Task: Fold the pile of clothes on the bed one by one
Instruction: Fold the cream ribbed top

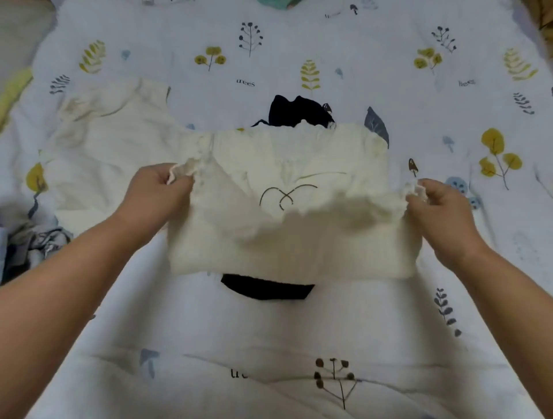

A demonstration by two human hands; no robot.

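A cream ribbed knit top [299,248] with frilled edges and a thin dark lace hangs stretched between my hands above the middle of the bed. My left hand [158,191] pinches its left frilled corner. My right hand [437,206] pinches the right corner. A black garment [299,110] lies under and behind the top, and its lower edge shows below the cream hem. A second cream garment [104,143] lies spread flat on the left, partly overlapped by the top.
The bed carries a white sheet [269,344] printed with leaves and trees. A crumpled heap of grey patterned clothes [33,242] sits at the left edge. A bit of green fabric [275,3] shows at the top edge.
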